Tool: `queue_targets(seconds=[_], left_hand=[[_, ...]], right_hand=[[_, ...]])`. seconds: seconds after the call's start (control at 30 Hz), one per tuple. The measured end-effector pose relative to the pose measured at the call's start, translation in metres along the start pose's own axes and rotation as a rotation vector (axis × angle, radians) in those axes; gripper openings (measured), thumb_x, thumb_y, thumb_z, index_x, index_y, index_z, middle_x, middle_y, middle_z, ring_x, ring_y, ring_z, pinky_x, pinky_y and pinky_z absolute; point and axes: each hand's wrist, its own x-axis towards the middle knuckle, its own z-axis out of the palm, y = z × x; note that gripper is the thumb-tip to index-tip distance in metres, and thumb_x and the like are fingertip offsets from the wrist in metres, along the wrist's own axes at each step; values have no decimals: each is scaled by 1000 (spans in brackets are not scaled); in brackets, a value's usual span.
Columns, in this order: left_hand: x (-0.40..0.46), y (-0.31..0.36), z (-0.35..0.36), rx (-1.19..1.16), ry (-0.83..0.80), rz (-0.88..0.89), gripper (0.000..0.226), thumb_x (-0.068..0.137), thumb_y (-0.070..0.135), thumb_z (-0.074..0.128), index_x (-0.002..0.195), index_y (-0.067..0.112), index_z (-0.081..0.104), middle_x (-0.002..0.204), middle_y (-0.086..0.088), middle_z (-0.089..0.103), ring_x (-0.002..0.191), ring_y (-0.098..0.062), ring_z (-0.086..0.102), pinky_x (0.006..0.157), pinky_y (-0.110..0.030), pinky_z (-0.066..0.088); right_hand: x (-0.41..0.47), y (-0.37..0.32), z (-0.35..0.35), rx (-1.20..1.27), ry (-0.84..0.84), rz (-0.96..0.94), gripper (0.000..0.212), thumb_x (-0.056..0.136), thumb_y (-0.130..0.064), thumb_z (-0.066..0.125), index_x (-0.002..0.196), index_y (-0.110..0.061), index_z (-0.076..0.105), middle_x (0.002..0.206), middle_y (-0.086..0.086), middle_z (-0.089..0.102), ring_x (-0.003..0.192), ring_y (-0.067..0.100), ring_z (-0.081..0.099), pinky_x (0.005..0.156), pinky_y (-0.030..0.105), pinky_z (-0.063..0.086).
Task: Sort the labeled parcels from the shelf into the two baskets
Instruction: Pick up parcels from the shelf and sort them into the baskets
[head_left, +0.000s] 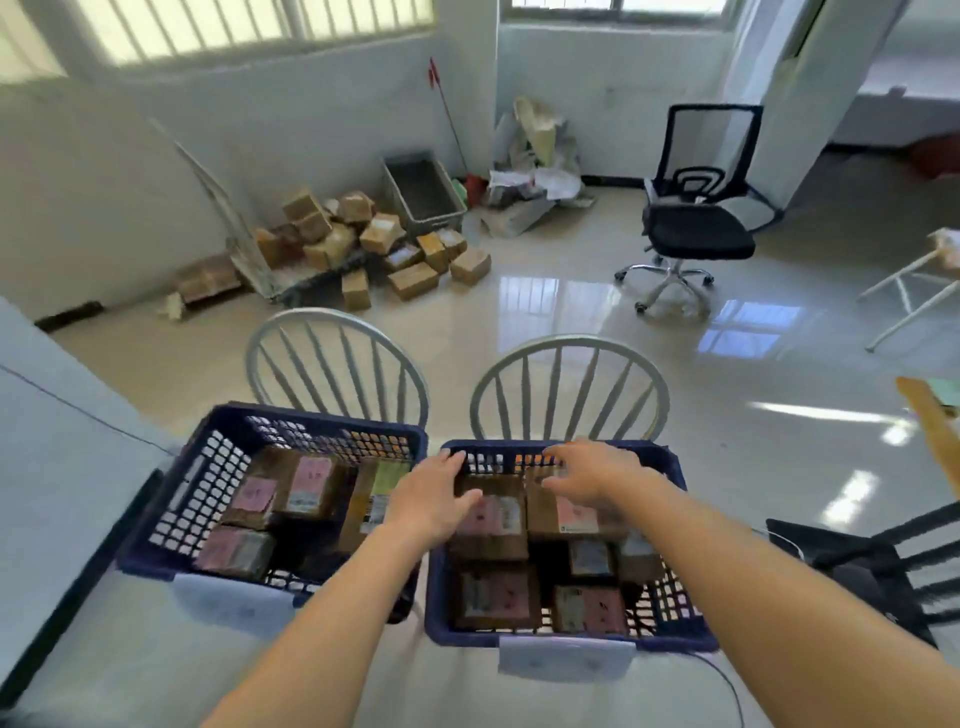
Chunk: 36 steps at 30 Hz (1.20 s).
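Both hands are held open over the right basket (571, 642) on the bench (130, 665). Nothing is gripped by the left hand (434, 501) or right hand (597, 470). Brown parcels (493, 597) are seen in both baskets, the left basket (156, 558) too.

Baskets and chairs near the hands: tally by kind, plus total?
Blue baskets: 2, left one and right one
White spindle-back chairs: 2, at and
Black office chair: 1
Total: 5
Parcels are left out, since overlap and blur prevent a firm count.

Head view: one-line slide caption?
Both hands, left hand and right hand, reach over parcels in the right basket.
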Motion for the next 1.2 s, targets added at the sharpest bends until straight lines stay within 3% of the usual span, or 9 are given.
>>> queue_targets(seconds=[0.1, 0.27, 0.5, 0.67, 0.83, 1.2], left_hand=[[-55, -41, -80, 58, 134, -56, 65, 99, 52, 50, 156, 25, 33, 163, 5, 27, 148, -19, 29, 116, -37, 31], [-211, -136, -202, 104, 405, -245, 56, 97, 52, 54, 146, 27, 46, 147, 3, 48, 134, -22, 46, 105, -37, 43], [-527, -258, -286, 118, 695, -589, 73, 98, 58, 47, 159, 26, 23, 165, 4, 22, 150, -19, 24, 119, -39, 28], [-755, -294, -289, 178, 857, -847, 72, 98, 56, 49, 158, 24, 24, 165, 2, 22, 150, -21, 25, 118, -38, 28], [-946, -301, -257, 203, 955, -1115, 70, 97, 55, 51, 156, 26, 29, 165, 2, 23, 150, -18, 24, 115, -35, 28], [-1197, -332, -179, 164, 1045, -1504, 64, 97, 55, 50, 151, 25, 37, 158, 1, 36, 142, -21, 37, 109, -37, 39]], right_hand=[[-23, -84, -48, -39, 92, -129, 66, 97, -58, 55, 155, -38, 34, 157, 0, 39, 140, 28, 44, 107, 51, 45], [-103, -259, -106, -77, 237, -425, 65, 95, -53, 61, 154, -36, 39, 154, -1, 43, 138, 26, 46, 108, 49, 45], [-302, -527, -105, -189, 427, -883, 69, 96, -67, 48, 157, -39, 31, 163, -1, 34, 144, 26, 41, 107, 46, 41], [-464, -671, -55, -223, 465, -1191, 68, 96, -70, 45, 156, -41, 31, 160, -6, 38, 141, 24, 46, 103, 41, 44], [-604, -769, 13, -250, 420, -1419, 67, 94, -70, 48, 155, -45, 32, 161, -9, 38, 142, 24, 46, 108, 42, 45], [-797, -918, 148, -355, 307, -1729, 68, 96, -67, 46, 157, -44, 26, 161, -7, 34, 143, 23, 44, 109, 42, 42]])
